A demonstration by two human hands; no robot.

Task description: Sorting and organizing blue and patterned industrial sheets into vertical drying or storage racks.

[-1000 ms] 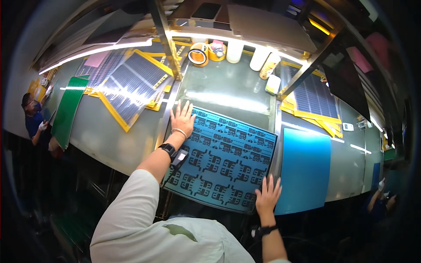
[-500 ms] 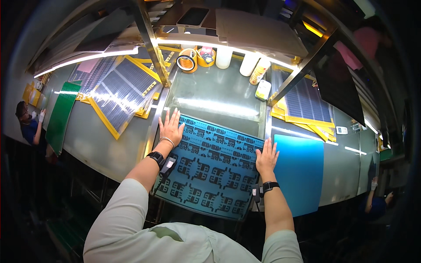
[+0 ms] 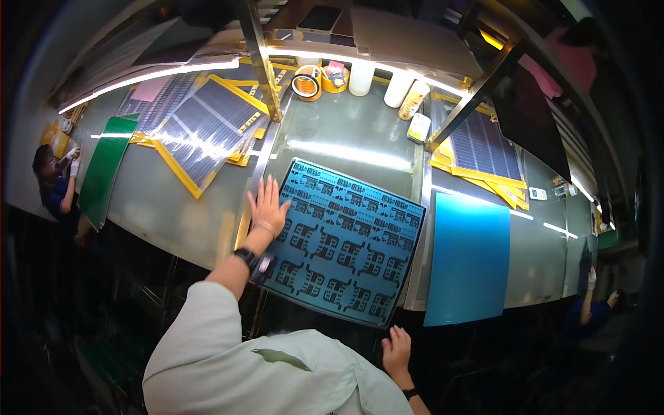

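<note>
The left hand (image 3: 266,205) lies flat and spread wide, palm down, on the left edge of a large blue patterned sheet (image 3: 346,238), gripping nothing, just pressing on it; a dark watch (image 3: 245,258) sits on that wrist. The sheet fills the middle of the frame, lying slightly tilted on a grey-green worktable (image 3: 346,138), with rows of dark repeated shapes printed across it. The right hand (image 3: 395,351) is down at the lower centre of the frame, below the sheet's near edge and clear of it, fingers loosely curled and holding nothing I can make out. Just right of the patterned sheet lies a plain blue sheet (image 3: 470,256). Toward the upper left sit yellow-framed grid panels (image 3: 207,128), with a green board (image 3: 104,169) further left. At the top centre stand rolls of tape (image 3: 306,83) and a few white bottles (image 3: 361,77). More yellow-framed panels (image 3: 484,149) lie at the upper right. Another person (image 3: 55,187) works at the far left edge.
</note>
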